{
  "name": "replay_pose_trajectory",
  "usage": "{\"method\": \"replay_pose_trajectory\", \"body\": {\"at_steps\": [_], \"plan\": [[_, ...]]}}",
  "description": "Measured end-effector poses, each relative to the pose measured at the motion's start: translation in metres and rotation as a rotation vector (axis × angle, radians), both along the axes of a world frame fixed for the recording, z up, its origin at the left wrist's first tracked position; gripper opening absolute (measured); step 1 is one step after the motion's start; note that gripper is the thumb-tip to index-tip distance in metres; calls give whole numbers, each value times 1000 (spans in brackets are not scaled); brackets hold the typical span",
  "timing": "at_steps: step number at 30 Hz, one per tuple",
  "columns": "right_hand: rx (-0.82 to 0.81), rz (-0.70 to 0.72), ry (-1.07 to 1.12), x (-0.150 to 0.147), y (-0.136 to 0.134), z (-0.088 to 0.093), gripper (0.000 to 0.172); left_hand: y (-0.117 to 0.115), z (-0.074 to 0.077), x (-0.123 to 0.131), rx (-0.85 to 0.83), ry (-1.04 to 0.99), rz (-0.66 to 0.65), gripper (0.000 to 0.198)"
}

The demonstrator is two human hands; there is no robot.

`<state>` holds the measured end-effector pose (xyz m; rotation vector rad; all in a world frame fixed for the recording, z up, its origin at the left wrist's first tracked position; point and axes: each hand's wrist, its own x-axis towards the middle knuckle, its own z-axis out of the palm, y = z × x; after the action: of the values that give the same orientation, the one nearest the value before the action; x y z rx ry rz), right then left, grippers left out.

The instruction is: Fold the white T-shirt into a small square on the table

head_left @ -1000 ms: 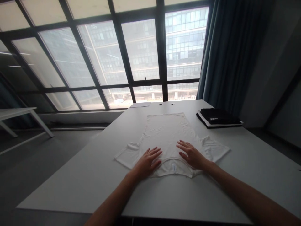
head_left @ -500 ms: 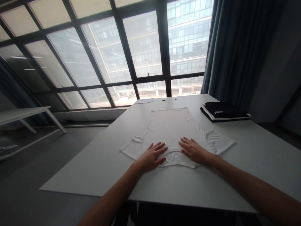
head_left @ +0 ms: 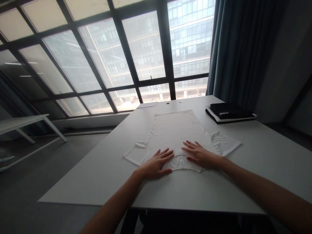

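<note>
A white T-shirt (head_left: 177,130) lies spread flat on the grey table (head_left: 255,156), collar end toward me and hem toward the window. My left hand (head_left: 156,164) rests flat on the shirt's near left shoulder, fingers spread and open. On the near right shoulder, just right of the collar and its small label, my right hand (head_left: 201,155) presses flat with fingers stretched out. Neither hand holds anything. Both short sleeves stick out to the sides.
A stack of folded dark garments (head_left: 229,112) sits on the table's far right. A white sheet of paper (head_left: 147,105) lies at the far edge by the window. Another white table (head_left: 21,122) stands to the left. A blue curtain (head_left: 241,48) hangs at the right.
Both hands have slid slightly toward me on the shirt's collar end and stay flat. The view has tilted up a little.
</note>
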<state>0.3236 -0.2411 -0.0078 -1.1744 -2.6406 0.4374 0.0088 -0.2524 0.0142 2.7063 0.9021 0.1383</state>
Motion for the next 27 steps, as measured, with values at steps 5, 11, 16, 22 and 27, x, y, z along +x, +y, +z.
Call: {"method": "replay_pose_trajectory", "body": {"at_steps": [5, 11, 16, 22, 27], "plan": [[-27, 2, 6, 3, 2, 0, 69, 1, 5, 0, -32, -22, -47, 64], [1, -6, 21, 1, 2, 1, 65, 10, 0, -5, 22, -141, 55, 51], [86, -90, 15, 0, 5, -4, 60, 20, -14, -10, 111, -86, 267, 55], [13, -85, -28, 0, 0, -12, 66, 12, -15, -14, 26, 142, 303, 63], [31, -102, -14, -6, -6, -7, 66, 9, -10, -17, 20, 131, 282, 64]]}}
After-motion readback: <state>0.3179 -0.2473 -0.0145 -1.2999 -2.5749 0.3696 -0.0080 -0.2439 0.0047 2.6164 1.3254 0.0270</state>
